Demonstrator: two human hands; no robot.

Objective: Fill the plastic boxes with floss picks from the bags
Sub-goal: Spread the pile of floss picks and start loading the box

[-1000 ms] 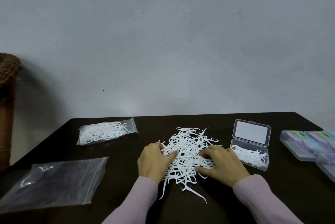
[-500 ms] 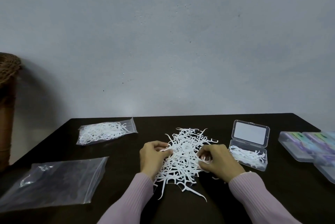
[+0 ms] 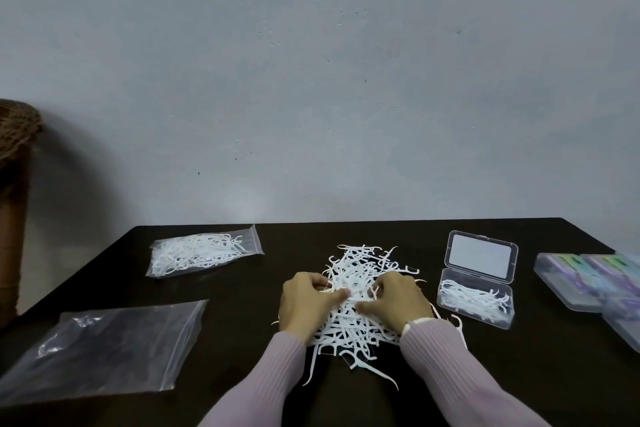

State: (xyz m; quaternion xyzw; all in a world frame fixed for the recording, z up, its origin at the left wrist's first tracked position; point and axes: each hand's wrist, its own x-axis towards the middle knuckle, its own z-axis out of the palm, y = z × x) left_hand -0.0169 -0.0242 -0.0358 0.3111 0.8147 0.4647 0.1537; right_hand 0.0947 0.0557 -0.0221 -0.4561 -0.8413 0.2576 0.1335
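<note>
- The dark rectangular table [image 3: 242, 288] ends at the grey wall [image 3: 311, 80] along its far edge; bare dark surface lies between the loose heap of white plastic floss picks [image 3: 360, 291] at the centre and the sealed clear zip bag of floss picks [image 3: 202, 250] far left; the flat empty clear zip bag [image 3: 104, 354] lies near left, close to the table's left edge
- The open clear plastic box [image 3: 476, 302], part filled with picks, sits just right of the heap, lid raised behind it; closed clear boxes with coloured labels [image 3: 588, 281] are cut off at the right edge; a brown woven thing [image 3: 15, 136] is cut off at left
- The left hand [image 3: 304, 302] and the right hand [image 3: 398, 302], in pale pink sleeves [image 3: 450, 364], rest on the heap with fingers curled, pinching picks between thumb and fingers; how many each holds cannot be told
</note>
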